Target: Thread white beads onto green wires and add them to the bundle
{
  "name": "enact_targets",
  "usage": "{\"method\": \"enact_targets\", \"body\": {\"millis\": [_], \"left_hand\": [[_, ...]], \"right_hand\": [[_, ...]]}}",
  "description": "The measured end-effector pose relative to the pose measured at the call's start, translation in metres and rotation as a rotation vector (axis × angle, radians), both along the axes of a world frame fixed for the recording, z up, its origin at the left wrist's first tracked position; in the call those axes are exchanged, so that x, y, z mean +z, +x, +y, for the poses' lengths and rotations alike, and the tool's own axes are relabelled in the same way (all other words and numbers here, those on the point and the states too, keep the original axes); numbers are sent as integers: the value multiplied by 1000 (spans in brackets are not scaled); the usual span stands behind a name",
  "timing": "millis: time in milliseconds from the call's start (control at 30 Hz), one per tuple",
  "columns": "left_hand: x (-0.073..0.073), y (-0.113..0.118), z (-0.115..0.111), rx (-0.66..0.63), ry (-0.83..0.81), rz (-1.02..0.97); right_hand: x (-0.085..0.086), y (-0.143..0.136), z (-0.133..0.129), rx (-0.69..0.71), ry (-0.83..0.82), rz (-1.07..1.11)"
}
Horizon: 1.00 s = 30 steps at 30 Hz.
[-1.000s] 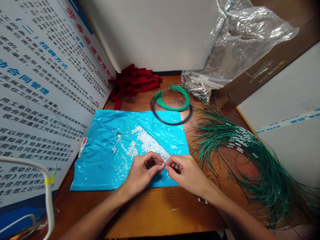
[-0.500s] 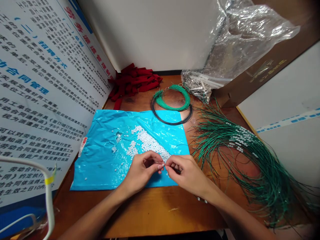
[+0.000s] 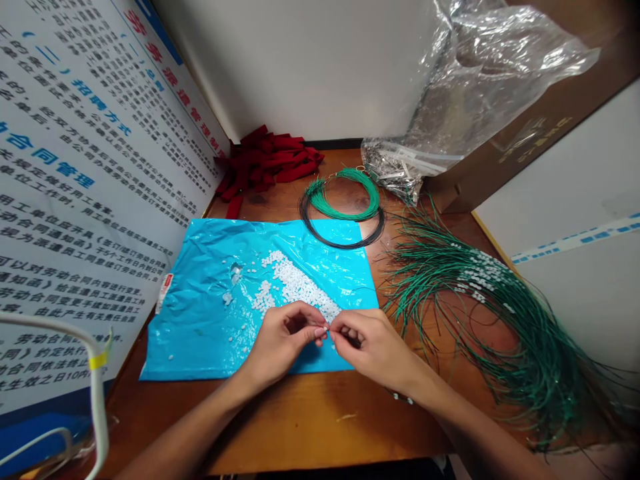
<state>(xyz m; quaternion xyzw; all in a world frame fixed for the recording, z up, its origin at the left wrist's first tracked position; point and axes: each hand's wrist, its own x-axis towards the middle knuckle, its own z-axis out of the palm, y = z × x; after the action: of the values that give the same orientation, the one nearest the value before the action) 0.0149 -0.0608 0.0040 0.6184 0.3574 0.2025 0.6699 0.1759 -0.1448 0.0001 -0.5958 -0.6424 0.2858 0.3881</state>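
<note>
My left hand [image 3: 281,340] and my right hand [image 3: 367,340] meet fingertip to fingertip over the front edge of a blue plastic sheet [image 3: 200,287]. A tiny white bead [image 3: 327,327] shows between the pinched thumbs and forefingers; which hand bears it is hard to tell. Just behind the fingers lies a spread of white beads [image 3: 295,283]. Below my right wrist, a few white pieces [image 3: 403,399] hang on a thin dark cord. Green cords with white beads [image 3: 530,333] lie in a large bundle to the right.
Behind the sheet are a coil of green cord [image 3: 370,200] and a black coil [image 3: 345,247]. Red fabric strips [image 3: 275,160] lie at the back left. A clear bag of metal parts [image 3: 395,170] stands by a brown box [image 3: 500,167]. A white tube [image 3: 97,400] curves at left.
</note>
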Motion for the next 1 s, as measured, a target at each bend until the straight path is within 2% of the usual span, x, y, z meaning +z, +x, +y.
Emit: {"method": "enact_targets", "body": {"millis": [500,633,833,1000], "left_hand": [[5,-2,0,-37,114,27],[6,-3,1,-53,137,27],[5,-3,2,-58,69,-18],[5,-2,1,-40,51,-22]], "right_hand": [[7,-1,0,-9,-70,53],[6,-1,0,-6,-154,173],[3,-2,1,-31,-325,407],[5,-3,1,-58,-351,505]]}}
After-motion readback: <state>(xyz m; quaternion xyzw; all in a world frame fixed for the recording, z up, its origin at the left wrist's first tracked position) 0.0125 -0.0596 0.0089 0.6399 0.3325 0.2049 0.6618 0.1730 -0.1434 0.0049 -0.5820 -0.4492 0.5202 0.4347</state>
